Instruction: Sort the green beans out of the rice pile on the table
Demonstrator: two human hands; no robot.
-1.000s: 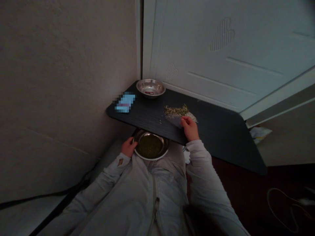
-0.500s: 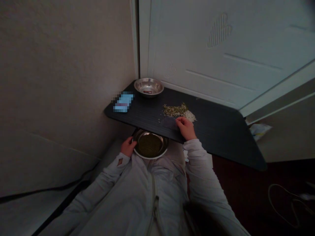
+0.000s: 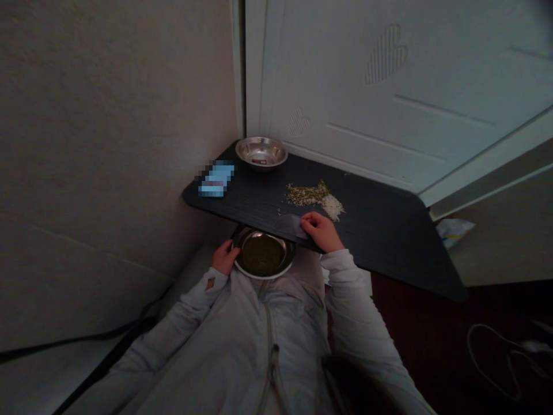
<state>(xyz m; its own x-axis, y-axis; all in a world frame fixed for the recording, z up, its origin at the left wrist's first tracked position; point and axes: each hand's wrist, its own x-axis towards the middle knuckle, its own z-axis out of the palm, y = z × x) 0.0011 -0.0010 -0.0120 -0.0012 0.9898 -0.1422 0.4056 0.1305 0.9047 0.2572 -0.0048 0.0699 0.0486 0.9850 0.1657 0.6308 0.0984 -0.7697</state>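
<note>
My left hand [image 3: 224, 257] grips the left rim of a metal bowl [image 3: 276, 272] that rests on my lap, partly under the table edge. Small dark green grains, perhaps mung beans [image 3: 261, 255], cover its bottom. Between the fingers of my right hand [image 3: 320, 230] is a thin, see-through grey sheet [image 3: 288, 223], held low over the near edge of the dark table [image 3: 380, 230]. Just beyond that hand lie a heap of mixed green and pale grains [image 3: 305, 194] and a heap of white grains [image 3: 332, 206], the two touching.
At the table's back left stands a second metal bowl [image 3: 261, 153] with a small dark red label inside. A blurred-out phone-like object [image 3: 217, 180] lies left. A wall [image 3: 129, 115] and a white door [image 3: 337, 75] border the table. A cable [image 3: 475, 363] lies on the floor at right.
My right hand has drawn the sheet back toward me and slightly left, away from the grain heaps to the table's near edge. My left hand and the lap bowl stay put.
</note>
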